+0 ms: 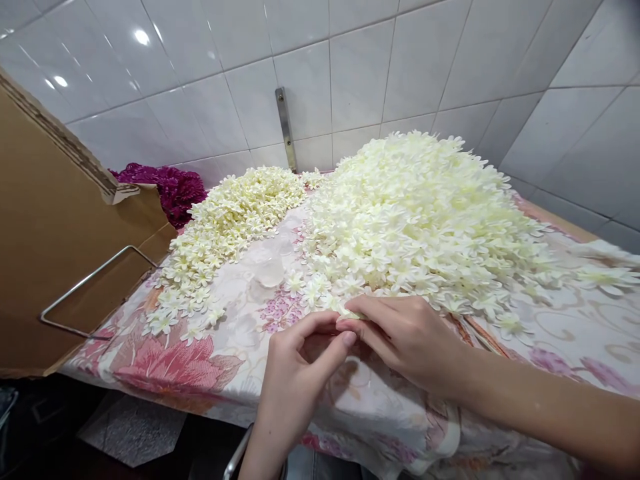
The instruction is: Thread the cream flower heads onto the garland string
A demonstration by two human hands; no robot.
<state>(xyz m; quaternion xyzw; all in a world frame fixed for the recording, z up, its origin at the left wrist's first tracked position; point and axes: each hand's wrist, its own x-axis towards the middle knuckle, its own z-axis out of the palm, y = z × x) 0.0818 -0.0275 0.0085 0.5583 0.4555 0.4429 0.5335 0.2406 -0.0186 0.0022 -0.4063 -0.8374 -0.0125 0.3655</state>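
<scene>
Pinched in the thumb and first finger of the right hand (417, 330): what looks like a small white flower (356, 316), mostly hidden by the fingers, in the middle of the scene, just on the near side of the big heap of white flowers (415, 213). Left hand (293, 373) on the left of that same spot, thumb and first finger bent in close to the right fingertips; no way to tell from here between tips pressed on the flower and tips only near. For good work on so small a thing, use just the very tips, and squeeze softly, with no squashing of the thin petals. Let one hand be the holder, firm and quiet, and the other the helper, with tiny, slow moves. Pull straight and gently, never with a hard tug. Tip the hands a little for a better look past the fingers. Work low over the flowery tablecloth (227, 340), for only a short fall after a slip. Hold the right hand up off the heap, with no brushing of loose flowers. On the left, leave room beside the smaller heap of pale flowers (240, 213), and mind the clear plastic thing (270, 272) between the two heaps.
</scene>
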